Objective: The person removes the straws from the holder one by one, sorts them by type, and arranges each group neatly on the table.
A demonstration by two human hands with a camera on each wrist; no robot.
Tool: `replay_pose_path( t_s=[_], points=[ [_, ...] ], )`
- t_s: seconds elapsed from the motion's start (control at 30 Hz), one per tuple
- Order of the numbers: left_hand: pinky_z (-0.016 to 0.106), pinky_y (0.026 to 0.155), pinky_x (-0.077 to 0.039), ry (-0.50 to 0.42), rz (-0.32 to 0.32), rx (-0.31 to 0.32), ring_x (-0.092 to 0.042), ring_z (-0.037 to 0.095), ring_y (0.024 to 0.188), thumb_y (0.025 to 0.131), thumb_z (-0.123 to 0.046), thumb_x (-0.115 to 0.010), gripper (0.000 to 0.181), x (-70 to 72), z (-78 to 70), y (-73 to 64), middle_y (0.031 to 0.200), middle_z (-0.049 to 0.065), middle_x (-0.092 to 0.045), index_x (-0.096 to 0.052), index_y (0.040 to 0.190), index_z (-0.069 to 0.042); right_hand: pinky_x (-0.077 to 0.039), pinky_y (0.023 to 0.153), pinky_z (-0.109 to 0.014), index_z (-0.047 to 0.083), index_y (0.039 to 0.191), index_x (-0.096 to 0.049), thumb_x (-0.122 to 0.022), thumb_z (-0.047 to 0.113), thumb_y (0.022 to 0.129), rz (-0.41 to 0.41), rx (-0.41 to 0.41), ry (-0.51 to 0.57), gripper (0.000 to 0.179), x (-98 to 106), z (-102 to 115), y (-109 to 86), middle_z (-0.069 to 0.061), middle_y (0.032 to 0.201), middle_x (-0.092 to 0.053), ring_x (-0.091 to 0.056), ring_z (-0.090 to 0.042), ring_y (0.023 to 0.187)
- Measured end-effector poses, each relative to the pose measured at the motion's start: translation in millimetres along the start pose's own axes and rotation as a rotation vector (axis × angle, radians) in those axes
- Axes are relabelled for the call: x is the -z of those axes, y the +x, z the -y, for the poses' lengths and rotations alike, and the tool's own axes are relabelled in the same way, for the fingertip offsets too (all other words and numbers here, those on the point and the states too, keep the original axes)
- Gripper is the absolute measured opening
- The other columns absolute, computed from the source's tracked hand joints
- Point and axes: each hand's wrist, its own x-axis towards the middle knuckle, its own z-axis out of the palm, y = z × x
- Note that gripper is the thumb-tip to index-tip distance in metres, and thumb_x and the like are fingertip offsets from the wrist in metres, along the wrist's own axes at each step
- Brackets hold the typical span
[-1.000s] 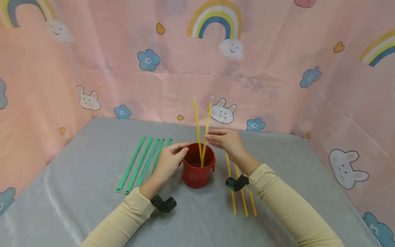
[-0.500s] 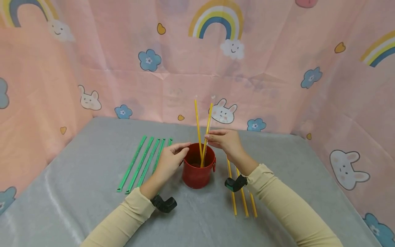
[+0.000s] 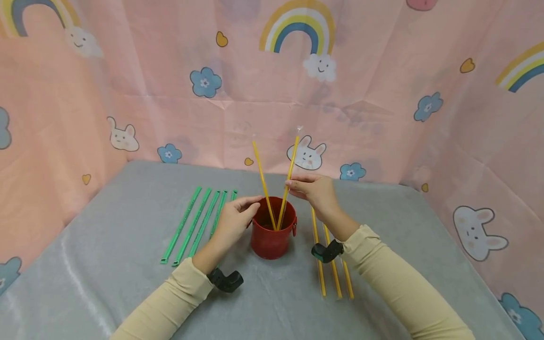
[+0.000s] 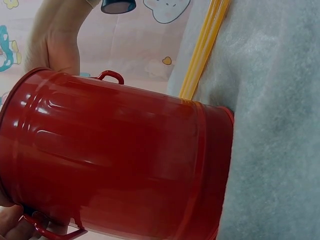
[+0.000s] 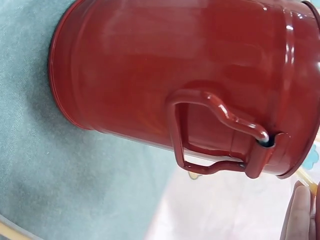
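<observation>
A red metal bucket (image 3: 271, 243) with small side handles stands upright on the grey cloth. My left hand (image 3: 231, 221) holds its left rim, thumb on the near side and fingers toward the back. Two yellow straws in clear wrappers lean inside. My right hand (image 3: 315, 194) pinches the right-hand straw (image 3: 293, 158) above the rim, between thumb and fingers. The other yellow straw (image 3: 260, 165) leans left, apart from both hands. In the right wrist view only some fingers (image 5: 299, 212) show at the lower right edge. The left wrist view shows the bucket's wall (image 4: 115, 155) close up.
Several green wrapped straws (image 3: 182, 225) lie side by side left of the bucket, partly behind the left hand. Three yellow straws (image 3: 335, 276) lie at the right, partly under the right wrist. A pink patterned curtain (image 3: 374, 56) hangs behind the grey-covered table (image 3: 127, 212).
The two yellow straws in the bucket have spread apart: the free one tips left, and the right hand has moved slightly right and up with the other. The left hand stays at the rim.
</observation>
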Motion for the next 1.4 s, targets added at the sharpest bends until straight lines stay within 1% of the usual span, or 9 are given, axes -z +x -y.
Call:
replay_pose_path(
  t_s=[0.13,0.4,0.53,0.73,0.93,1.1,1.2,1.3,1.4],
  points=[
    [0.020,0.046,-0.030,0.011,-0.003,-0.001,-0.033,0.007,0.048,0.097,-0.016,-0.064,0.025,0.3,-0.4,0.4,0.085,0.010,-0.069,-0.074,0.119,-0.012,-0.061,0.080,-0.027,-0.011,0.121,-0.066,-0.072,0.009,0.090,-0.013,-0.003,0.011,0.037,1,3,-1.0,0.007,0.079,-0.073,-0.072,-0.003,0.074],
    [0.020,0.046,-0.030,0.018,0.000,-0.001,-0.033,0.009,0.047,0.098,-0.016,-0.063,0.025,1.2,-0.2,-0.5,0.084,0.015,-0.067,-0.073,0.121,-0.013,-0.061,0.079,-0.026,-0.012,0.119,-0.065,-0.072,0.007,0.090,-0.006,0.007,0.055,0.035,4,4,-3.7,0.008,0.076,-0.072,-0.073,-0.003,0.074],
    [0.020,0.045,-0.030,0.015,0.011,0.003,-0.032,0.009,0.046,0.098,-0.017,-0.062,0.026,1.3,0.4,-1.0,0.080,0.010,-0.067,-0.073,0.122,-0.014,-0.060,0.084,-0.032,-0.013,0.121,-0.064,-0.071,0.006,0.091,-0.004,0.023,0.066,0.036,6,3,-5.8,0.009,0.077,-0.073,-0.073,-0.004,0.075],
    [0.021,0.046,-0.030,0.006,0.008,-0.004,-0.032,0.008,0.047,0.098,-0.017,-0.063,0.026,1.5,-2.3,-1.0,0.063,-0.003,-0.051,-0.073,0.121,-0.011,-0.060,0.082,-0.030,-0.015,0.123,-0.062,-0.071,0.006,0.091,0.008,0.057,0.089,0.040,8,5,-10.2,0.009,0.077,-0.073,-0.073,-0.005,0.077],
    [0.020,0.046,-0.030,0.002,0.008,-0.005,-0.033,0.008,0.047,0.098,-0.016,-0.063,0.025,1.4,-2.1,-0.8,0.071,0.002,-0.061,-0.074,0.120,-0.011,-0.061,0.082,-0.028,-0.014,0.123,-0.062,-0.070,0.004,0.091,0.007,0.088,0.111,0.038,12,10,-14.7,0.010,0.077,-0.074,-0.074,-0.005,0.078],
    [0.020,0.046,-0.030,0.010,0.009,-0.013,-0.032,0.008,0.047,0.098,-0.016,-0.063,0.026,1.4,-2.0,-0.4,0.069,0.002,-0.059,-0.073,0.121,-0.011,-0.061,0.080,-0.026,-0.014,0.124,-0.062,-0.070,0.006,0.091,-0.012,0.121,0.097,0.039,19,18,-18.1,0.011,0.078,-0.075,-0.074,-0.004,0.079],
    [0.020,0.047,-0.030,0.017,0.008,-0.015,-0.032,0.008,0.048,0.098,-0.016,-0.062,0.026,1.9,-0.5,-0.2,0.082,0.009,-0.069,-0.073,0.121,-0.012,-0.060,0.081,-0.026,-0.013,0.124,-0.063,-0.071,0.008,0.091,-0.028,0.131,0.083,0.039,22,22,-21.2,0.011,0.080,-0.075,-0.074,-0.004,0.080],
    [0.020,0.047,-0.030,0.017,0.009,-0.014,-0.033,0.009,0.048,0.098,-0.015,-0.062,0.026,1.8,1.0,-0.4,0.092,0.014,-0.071,-0.073,0.122,-0.012,-0.060,0.082,-0.028,-0.009,0.119,-0.067,-0.072,0.007,0.090,-0.041,0.140,0.084,0.034,24,24,-23.8,0.010,0.081,-0.075,-0.074,-0.005,0.080],
    [0.020,0.047,-0.030,0.014,0.011,-0.012,-0.033,0.010,0.047,0.098,-0.015,-0.062,0.027,1.3,1.8,-0.9,0.079,0.010,-0.066,-0.072,0.122,-0.012,-0.060,0.082,-0.029,-0.007,0.115,-0.070,-0.074,0.007,0.089,-0.038,0.149,0.092,0.030,25,26,-26.5,0.010,0.080,-0.075,-0.074,-0.005,0.079]
  ],
)
